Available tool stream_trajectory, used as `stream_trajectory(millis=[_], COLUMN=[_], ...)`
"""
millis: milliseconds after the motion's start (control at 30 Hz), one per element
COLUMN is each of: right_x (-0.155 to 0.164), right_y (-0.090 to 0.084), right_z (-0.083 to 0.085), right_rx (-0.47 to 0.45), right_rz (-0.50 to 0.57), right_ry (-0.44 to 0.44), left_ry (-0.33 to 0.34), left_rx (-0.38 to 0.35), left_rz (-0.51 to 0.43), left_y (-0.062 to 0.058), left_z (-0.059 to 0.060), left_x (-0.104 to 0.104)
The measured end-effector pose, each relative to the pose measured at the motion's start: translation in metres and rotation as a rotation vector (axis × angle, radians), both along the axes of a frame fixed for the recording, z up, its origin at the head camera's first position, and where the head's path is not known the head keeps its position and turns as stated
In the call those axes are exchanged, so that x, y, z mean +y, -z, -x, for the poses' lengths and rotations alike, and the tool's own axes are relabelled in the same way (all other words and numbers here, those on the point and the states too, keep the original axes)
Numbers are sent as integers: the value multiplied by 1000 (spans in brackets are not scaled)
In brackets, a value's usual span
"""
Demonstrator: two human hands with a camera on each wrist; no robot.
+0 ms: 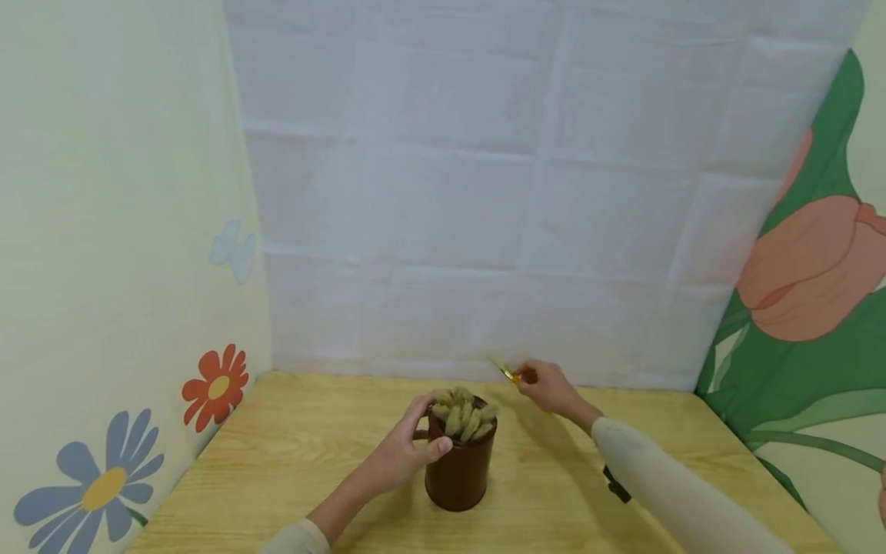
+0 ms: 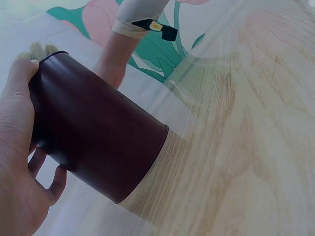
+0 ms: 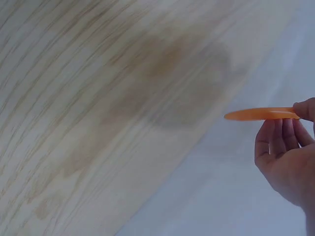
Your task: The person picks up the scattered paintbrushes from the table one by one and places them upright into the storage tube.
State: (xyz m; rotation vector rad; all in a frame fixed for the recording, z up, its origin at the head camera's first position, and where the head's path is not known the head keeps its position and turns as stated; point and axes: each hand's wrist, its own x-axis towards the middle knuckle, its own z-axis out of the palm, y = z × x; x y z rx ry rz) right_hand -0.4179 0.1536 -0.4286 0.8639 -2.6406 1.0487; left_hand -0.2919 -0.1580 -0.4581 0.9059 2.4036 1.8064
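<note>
A dark brown cylindrical pot [image 1: 460, 469] [image 2: 93, 132] stands on the wooden table [image 1: 291, 454], with a cluster of green succulent stubs [image 1: 464, 414] rising out of its top. My left hand [image 1: 404, 454] [image 2: 17, 162] grips the pot's upper side, thumb on the rim. Behind and to the right of the pot, my right hand [image 1: 547, 385] [image 3: 288, 152] pinches a slim orange tool [image 1: 511, 374] [image 3: 258, 114] above the table near the back wall. The tool's flat tip points left toward the plant.
White cloth [image 1: 484, 192] hangs behind the table. Flower-painted walls close both sides: daisies on the left [image 1: 214, 388], a large tulip on the right [image 1: 810, 269]. Bare tabletop lies to the left and right of the pot.
</note>
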Motion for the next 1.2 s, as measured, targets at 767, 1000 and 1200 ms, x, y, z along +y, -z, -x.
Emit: stream_trajectory(millis=[767,1000,1200], right_x=[-48,-50,-50], right_y=[-88,-72,-62], right_z=[-75,-81,-84], right_rx=[-321,-361,-371], right_rz=[801,686,573], right_ry=[-346,-378,-372], left_ry=[3,0,-10], left_rx=[-17,-11,2], left_rz=[-12,-7,-4], left_y=[0,1,-1], left_z=[1,1,1], left_x=[1,3,-1])
